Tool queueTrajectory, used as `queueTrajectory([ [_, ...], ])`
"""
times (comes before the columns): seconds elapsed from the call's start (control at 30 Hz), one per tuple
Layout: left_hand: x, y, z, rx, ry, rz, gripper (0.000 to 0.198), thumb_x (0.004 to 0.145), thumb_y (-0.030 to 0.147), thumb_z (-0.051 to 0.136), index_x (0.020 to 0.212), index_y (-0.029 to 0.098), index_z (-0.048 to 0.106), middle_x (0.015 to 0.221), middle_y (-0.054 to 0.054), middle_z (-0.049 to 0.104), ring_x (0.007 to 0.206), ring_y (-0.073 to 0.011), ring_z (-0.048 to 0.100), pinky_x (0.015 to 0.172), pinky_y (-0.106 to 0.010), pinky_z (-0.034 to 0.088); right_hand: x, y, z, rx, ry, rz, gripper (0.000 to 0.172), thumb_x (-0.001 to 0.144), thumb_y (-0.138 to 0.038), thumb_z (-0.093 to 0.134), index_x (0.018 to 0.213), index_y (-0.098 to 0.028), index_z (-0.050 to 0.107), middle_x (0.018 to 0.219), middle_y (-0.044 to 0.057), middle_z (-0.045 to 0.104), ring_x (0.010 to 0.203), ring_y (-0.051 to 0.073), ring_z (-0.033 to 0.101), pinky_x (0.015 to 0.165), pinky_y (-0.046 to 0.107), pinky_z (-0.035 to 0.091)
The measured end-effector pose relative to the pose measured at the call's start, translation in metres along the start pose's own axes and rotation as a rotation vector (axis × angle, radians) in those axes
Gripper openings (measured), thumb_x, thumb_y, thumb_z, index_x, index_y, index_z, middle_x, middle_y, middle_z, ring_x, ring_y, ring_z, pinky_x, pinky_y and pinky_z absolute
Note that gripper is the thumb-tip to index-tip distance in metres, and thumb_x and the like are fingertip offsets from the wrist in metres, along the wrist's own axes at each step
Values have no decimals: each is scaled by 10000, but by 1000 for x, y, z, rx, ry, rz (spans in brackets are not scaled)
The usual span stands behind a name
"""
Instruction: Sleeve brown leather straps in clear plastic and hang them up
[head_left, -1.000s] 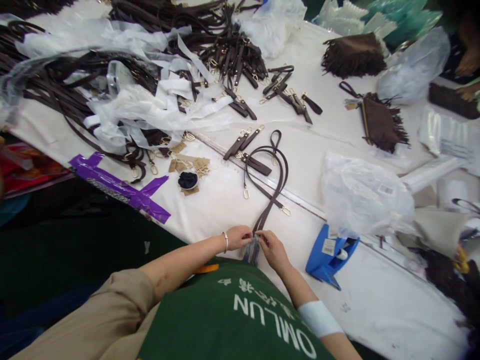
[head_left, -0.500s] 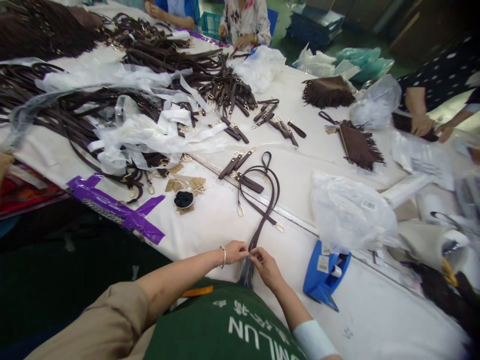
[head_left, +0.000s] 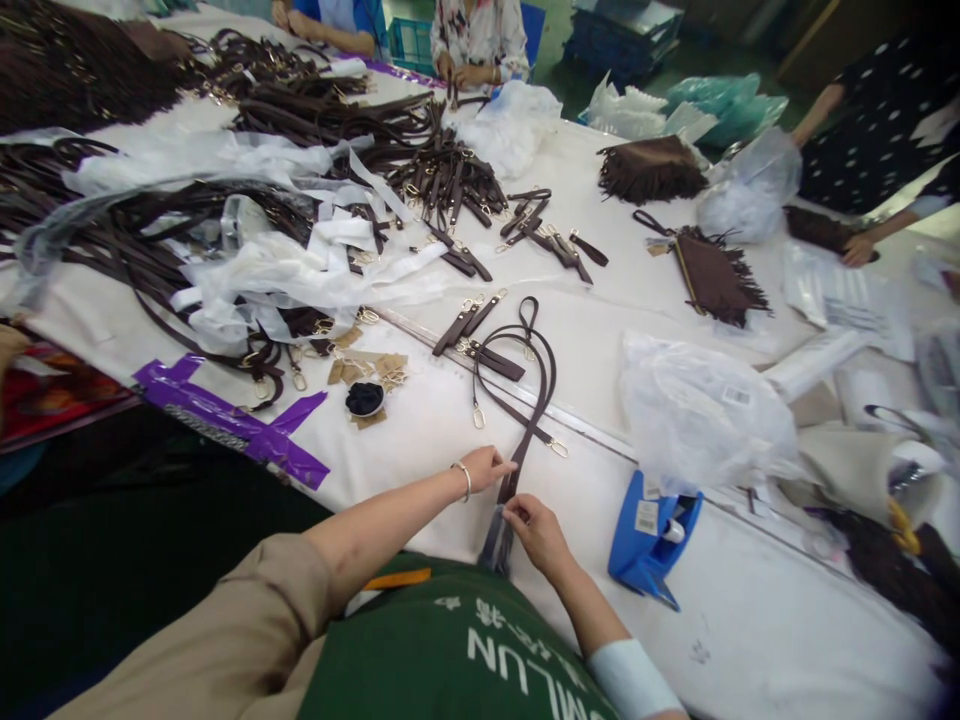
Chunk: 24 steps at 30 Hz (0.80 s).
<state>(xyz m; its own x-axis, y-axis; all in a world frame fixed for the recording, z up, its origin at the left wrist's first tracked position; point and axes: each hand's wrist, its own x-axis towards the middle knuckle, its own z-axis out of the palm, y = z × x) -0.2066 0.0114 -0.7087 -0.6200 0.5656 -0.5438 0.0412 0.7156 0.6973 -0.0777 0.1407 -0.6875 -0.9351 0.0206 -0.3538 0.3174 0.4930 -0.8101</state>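
Note:
A long dark brown strap (head_left: 551, 385) lies looped on the white table in front of me, with gold clasps at its ends. Its near part runs into a clear plastic sleeve (head_left: 495, 548) close to my apron. My left hand (head_left: 484, 468) has its fingers closed on the strap just above the sleeve. At the sleeve's upper edge, the thumb and fingertips of my right hand (head_left: 536, 528) pinch the plastic. Short brown wrist straps (head_left: 491, 362) with gold clasps lie beyond the loop. A blue tape dispenser (head_left: 649, 545) stands to the right of my right hand.
Brown straps (head_left: 337, 120) and white wrapping strips (head_left: 255, 280) are heaped at left. A small dish (head_left: 366, 400) with dark contents sits among tan tags. Fringed brown pouches (head_left: 712, 275) and a clear plastic bag (head_left: 705, 410) lie at right. Co-workers sit and stand around the table.
My left hand has moved up along the strap, away from my right hand, which stays at the sleeve's edge. At the right, a co-worker's arm has shifted to the plastic bag.

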Motion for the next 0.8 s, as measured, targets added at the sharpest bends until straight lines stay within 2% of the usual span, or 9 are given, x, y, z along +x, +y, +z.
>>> queueTrajectory([
  [0.07, 17, 11, -2, -26, -50, -45, 421, 755, 542, 557, 779, 122, 565, 657, -34, 589, 631, -147, 557, 602, -241, 437, -2, -1, -1, -10, -4, -14, 69, 772, -272, 537, 754, -223, 582, 682, -5, 552, 610, 169, 494, 602, 296, 401],
  [0.13, 26, 24, 1, -66, -120, -57, 355, 753, 475, 588, 720, 123, 558, 528, -2, 538, 513, -127, 537, 523, -222, 430, -6, -1, -5, -21, -1, -16, 60, 774, -263, 533, 758, -222, 573, 672, -9, 539, 605, 170, 494, 592, 293, 399],
  [0.2, 25, 34, 6, -117, -169, -47, 259, 793, 378, 559, 748, 123, 554, 472, 24, 502, 435, -106, 510, 466, -200, 419, -11, -1, -10, -31, 16, -13, 58, 786, -255, 515, 763, -220, 555, 673, -8, 524, 617, 174, 497, 596, 294, 397],
  [0.37, -5, 47, 16, -214, -221, 16, 184, 822, 309, 506, 853, 131, 540, 502, 43, 511, 411, -87, 507, 415, -175, 420, -29, -5, -21, -22, 47, -98, 78, 823, -245, 466, 785, -221, 530, 768, 15, 521, 725, 188, 511, 684, 307, 407],
  [0.47, -20, 51, 17, -245, -283, 40, 151, 774, 278, 568, 815, 134, 551, 487, 53, 509, 405, -87, 503, 412, -178, 430, -37, -10, -24, 20, 67, -145, 80, 834, -255, 467, 784, -222, 520, 802, 23, 536, 747, 191, 514, 700, 308, 416],
  [0.63, -40, 53, 16, -312, -393, -15, 92, 727, 194, 593, 713, 115, 548, 382, 58, 453, 354, -95, 470, 393, -193, 424, -47, -24, -31, 26, 103, -171, 120, 857, -302, 462, 789, -224, 522, 762, 23, 529, 730, 192, 512, 688, 310, 422],
  [0.7, -51, 55, 13, -351, -387, -11, 126, 728, 233, 598, 701, 119, 552, 399, 59, 450, 374, -84, 468, 411, -186, 426, -50, -33, -37, 36, 93, -202, 142, 863, -327, 455, 792, -229, 527, 774, 33, 541, 748, 202, 521, 699, 322, 430],
  [0.8, -73, 60, 6, -507, -312, 7, 225, 703, 352, 615, 697, 131, 570, 481, 45, 484, 429, -63, 466, 447, -174, 426, -58, -49, -46, 34, 71, -239, 165, 863, -374, 448, 784, -258, 535, 753, 39, 548, 709, 214, 528, 673, 352, 449],
])
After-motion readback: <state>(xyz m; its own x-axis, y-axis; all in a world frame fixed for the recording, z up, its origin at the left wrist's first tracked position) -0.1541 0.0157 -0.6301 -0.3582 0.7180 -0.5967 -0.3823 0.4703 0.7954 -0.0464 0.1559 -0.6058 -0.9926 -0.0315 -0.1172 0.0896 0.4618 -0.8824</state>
